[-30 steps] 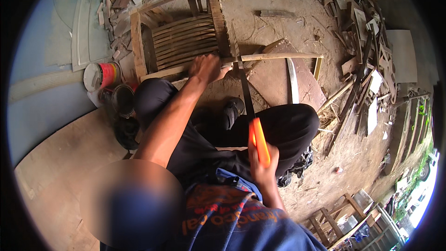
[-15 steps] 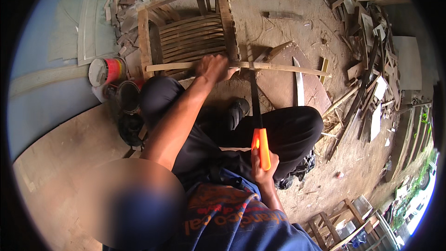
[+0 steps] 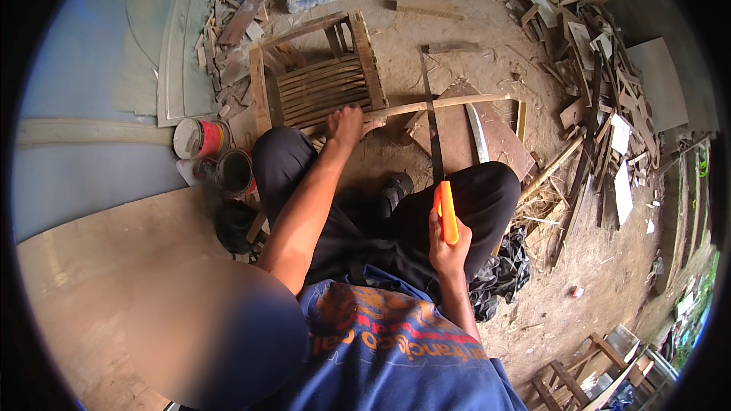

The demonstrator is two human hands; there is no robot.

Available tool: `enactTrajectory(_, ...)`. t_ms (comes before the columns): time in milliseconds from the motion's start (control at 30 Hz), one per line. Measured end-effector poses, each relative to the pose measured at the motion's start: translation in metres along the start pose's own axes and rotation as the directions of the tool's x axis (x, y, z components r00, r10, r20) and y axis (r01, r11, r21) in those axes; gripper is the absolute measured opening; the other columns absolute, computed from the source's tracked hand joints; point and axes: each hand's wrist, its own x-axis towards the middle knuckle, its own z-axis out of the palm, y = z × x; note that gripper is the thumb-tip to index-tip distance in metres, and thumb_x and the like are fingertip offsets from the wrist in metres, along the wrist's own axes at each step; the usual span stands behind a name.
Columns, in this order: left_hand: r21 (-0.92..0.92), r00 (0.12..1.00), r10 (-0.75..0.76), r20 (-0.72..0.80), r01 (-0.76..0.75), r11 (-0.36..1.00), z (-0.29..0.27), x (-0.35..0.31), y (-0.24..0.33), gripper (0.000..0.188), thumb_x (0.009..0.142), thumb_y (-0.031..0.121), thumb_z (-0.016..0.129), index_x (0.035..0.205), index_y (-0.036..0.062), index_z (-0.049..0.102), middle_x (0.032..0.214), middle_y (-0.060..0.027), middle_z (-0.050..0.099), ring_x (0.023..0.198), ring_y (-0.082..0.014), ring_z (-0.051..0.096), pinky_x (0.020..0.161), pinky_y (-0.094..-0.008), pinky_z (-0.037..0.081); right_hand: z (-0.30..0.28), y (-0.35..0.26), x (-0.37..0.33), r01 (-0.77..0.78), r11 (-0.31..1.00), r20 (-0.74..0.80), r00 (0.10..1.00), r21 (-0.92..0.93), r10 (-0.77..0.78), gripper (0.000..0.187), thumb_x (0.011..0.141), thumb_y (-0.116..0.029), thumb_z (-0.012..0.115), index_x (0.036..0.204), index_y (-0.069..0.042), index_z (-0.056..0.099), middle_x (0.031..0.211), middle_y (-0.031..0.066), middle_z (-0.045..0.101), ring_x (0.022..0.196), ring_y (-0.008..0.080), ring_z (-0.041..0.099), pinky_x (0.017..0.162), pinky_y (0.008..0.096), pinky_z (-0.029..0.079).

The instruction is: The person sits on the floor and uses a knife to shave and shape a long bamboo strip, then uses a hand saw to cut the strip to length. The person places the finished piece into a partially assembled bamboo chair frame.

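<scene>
My left hand (image 3: 346,126) is closed on a thin wooden strip (image 3: 472,99), pressing it at the near edge of a low slatted wooden frame (image 3: 371,68). The strip juts out to the right past the frame. In my right hand (image 3: 448,248) is the orange handle of a handsaw (image 3: 435,137). Its long dark blade points away from me and crosses the strip to the right of the frame. How deep the blade sits in the wood cannot be made out. Beyond the strip, the saw's tip reaches over the floor.
A brown board (image 3: 506,141) with a pale curved blade-like piece (image 3: 477,135) lies under the strip's free end. Paint cans (image 3: 201,138) stand left of my knee. Scrap wood (image 3: 609,99) is heaped at the right. A black plastic bag (image 3: 502,278) lies beside my right leg.
My right hand has pushed the saw forward, so more of the blade extends beyond the strip. My left hand keeps its hold on the strip. The whole view has shifted slightly.
</scene>
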Motion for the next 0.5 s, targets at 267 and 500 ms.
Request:
enactTrajectory(267, -0.048, 0.99, -0.084, 0.111, 0.09, 0.995, -0.01, 0.001, 0.016, 0.091, 0.066, 0.079, 0.072, 0.12, 0.0061, 0.067, 0.122, -0.0186, 0.068, 0.117, -0.0329, 0.065, 0.098, -0.0524, 0.049, -0.012, 0.018, -0.021, 0.004, 0.999, -0.035, 0.999, -0.034, -0.006, 0.033, 0.096, -0.015, 0.067, 0.069, 0.0, 0.054, 0.052, 0.0032, 0.046, 0.048, 0.008, 0.039, 0.045, 0.0301, 0.033)
enactTrajectory(500, -0.073, 0.984, 0.004, 0.178, 0.009, 0.997, -0.013, 0.017, 0.017, 0.074, 0.071, 0.065, 0.079, 0.116, 0.0063, 0.071, 0.119, -0.0185, 0.07, 0.112, -0.0359, 0.067, 0.098, -0.0505, 0.05, -0.002, -0.004, -0.02, 0.042, 0.999, 0.025, 0.999, 0.006, -0.043, 0.034, 0.095, -0.014, 0.068, 0.068, 0.0, 0.053, 0.051, 0.0042, 0.046, 0.047, 0.0092, 0.038, 0.044, 0.0316, 0.033)
